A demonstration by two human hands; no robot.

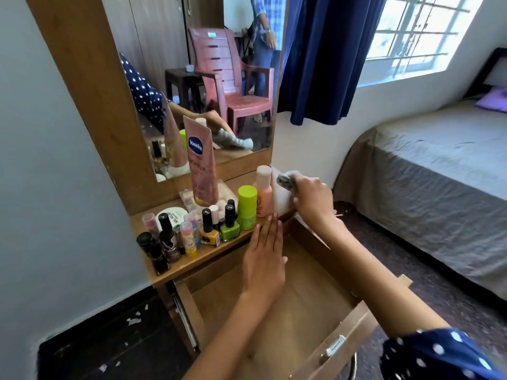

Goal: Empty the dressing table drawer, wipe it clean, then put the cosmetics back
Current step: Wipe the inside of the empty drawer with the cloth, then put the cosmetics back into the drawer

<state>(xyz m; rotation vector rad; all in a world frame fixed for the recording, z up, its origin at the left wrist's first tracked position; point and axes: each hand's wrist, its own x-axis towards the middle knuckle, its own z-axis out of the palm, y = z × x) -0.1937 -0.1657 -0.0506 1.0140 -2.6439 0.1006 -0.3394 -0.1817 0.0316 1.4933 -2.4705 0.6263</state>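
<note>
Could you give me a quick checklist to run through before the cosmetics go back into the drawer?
1. Drawer pulled open and empty: ok.
2. Drawer floor wiped and dry: cannot tell.
3. Cloth out of the drawer: ok, the right hand grips it at the tabletop's right end.
4. Left hand free to pick up: ok, open and flat over the drawer.
5. Cosmetics within reach: ok, nail polish bottles and Vaseline tube stand upright on the tabletop.

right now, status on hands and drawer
Left hand flat, open, over drawer. Right hand grips grey cloth at tabletop edge. Drawer empty, open. Cosmetics on top.
</note>
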